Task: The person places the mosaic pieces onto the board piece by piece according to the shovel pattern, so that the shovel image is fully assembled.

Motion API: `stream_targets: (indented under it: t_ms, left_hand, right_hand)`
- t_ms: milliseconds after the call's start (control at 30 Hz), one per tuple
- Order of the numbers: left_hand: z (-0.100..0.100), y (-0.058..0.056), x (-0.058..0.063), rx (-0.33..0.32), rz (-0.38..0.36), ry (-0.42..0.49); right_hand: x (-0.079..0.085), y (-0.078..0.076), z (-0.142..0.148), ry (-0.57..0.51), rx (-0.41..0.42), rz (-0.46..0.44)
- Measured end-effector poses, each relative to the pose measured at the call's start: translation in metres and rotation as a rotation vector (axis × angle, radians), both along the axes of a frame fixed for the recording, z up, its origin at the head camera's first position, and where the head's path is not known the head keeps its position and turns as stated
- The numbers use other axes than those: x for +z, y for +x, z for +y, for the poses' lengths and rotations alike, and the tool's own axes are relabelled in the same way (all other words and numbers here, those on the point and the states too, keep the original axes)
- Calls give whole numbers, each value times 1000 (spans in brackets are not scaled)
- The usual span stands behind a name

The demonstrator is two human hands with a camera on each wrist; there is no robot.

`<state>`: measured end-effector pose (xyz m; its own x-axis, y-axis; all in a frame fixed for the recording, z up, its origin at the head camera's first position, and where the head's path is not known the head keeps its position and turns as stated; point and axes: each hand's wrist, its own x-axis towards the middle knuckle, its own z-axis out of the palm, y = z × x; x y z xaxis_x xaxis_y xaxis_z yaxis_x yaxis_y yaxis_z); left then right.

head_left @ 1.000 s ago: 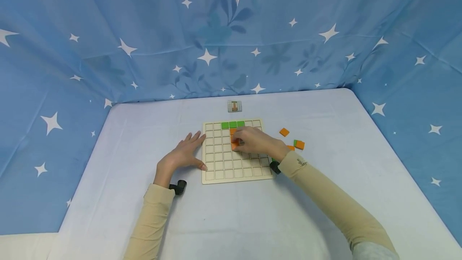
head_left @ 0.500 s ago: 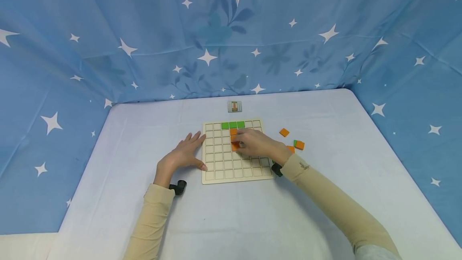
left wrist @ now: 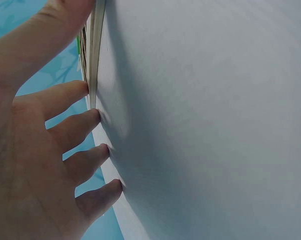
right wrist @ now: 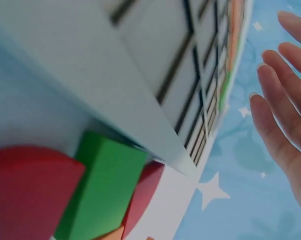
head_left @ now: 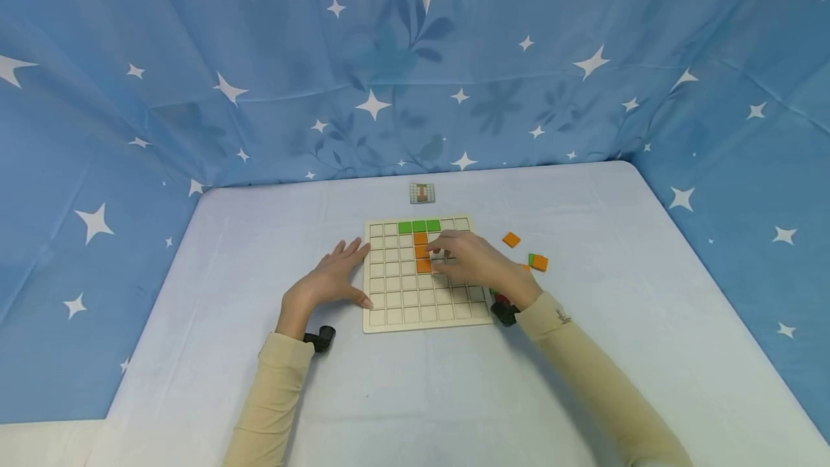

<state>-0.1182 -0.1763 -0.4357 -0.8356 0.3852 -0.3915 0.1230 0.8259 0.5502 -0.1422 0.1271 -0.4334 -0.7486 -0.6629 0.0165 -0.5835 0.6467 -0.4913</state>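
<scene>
A pale grid board (head_left: 410, 314) lies on the table, with three green square tiles (head_left: 419, 226) in its top row. Below the middle green one runs a column of three orange tiles (head_left: 424, 266). My right hand (head_left: 472, 259) hovers over the board just right of that column, fingers loosely bent and holding nothing; the right wrist view shows its fingers (right wrist: 275, 102) apart from the board. My left hand (head_left: 327, 281) is spread at the board's left side, thumb and index fingertip at the edge, other fingertips (left wrist: 103, 150) on the cloth.
A small pattern card (head_left: 422, 193) lies behind the board. To the right are a loose orange tile (head_left: 511, 240) and an orange tile overlapping a green one (head_left: 539, 263). Beside the board's right edge lie red pieces (right wrist: 30, 192) and a green block (right wrist: 105, 185), partly under my right wrist.
My right hand has let go of the lowest orange tile and drawn back slightly to the right, its fingers opening. The orange column now shows fully. My left hand has not moved.
</scene>
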Motion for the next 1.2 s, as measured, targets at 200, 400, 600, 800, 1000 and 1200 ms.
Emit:
stream_targets:
  t_ms: [200,400,600,800,1000,1200]
  left_hand:
    - [0,0,-2,-5,0,-7]
    - [0,0,-1,2,-6,-8]
    - [0,0,0,4,-10,-5]
    - [2,-1,0,-1,-8,-3]
    - [2,-2,0,1,-12,-10]
    - [1,-1,0,5,-14,-4]
  right_hand:
    - [3,0,14,-76,-68,9]
    - [-2,-3,25,-122,-107,-29]
    - [-5,-4,32,-159,-129,-22]
    - [-4,-4,43,-149,-191,6]
    - [-2,-5,55,-139,-237,2]
    - [-1,-7,61,-85,-357,-32]
